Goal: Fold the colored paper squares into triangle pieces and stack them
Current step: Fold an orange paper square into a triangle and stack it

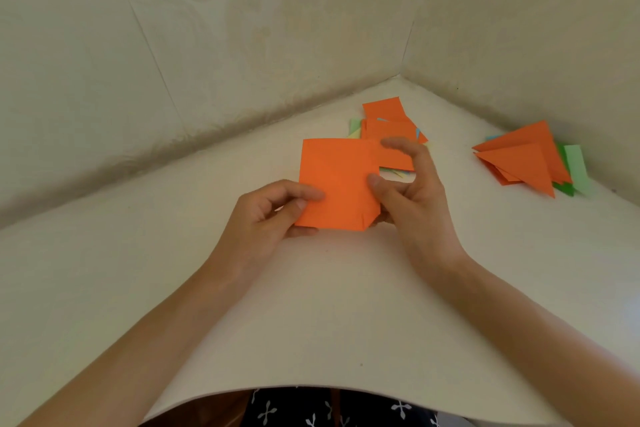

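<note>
Orange paper square: unfolded, held just above the desk, centre. Left grip pinches its lower left edge; right grip pinches its right edge, forefinger raised. Loose squares pile: behind it. Folded triangles stack: far right, near the wall.

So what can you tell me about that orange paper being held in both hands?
The orange paper is a plain, matte sheet, roughly square and not yet folded, with small creases at its near right corner. It seems lifted slightly off the white table, tilted towards the camera. The left hand pinches its left edge and the right hand its right edge, thumbs on top.
</note>
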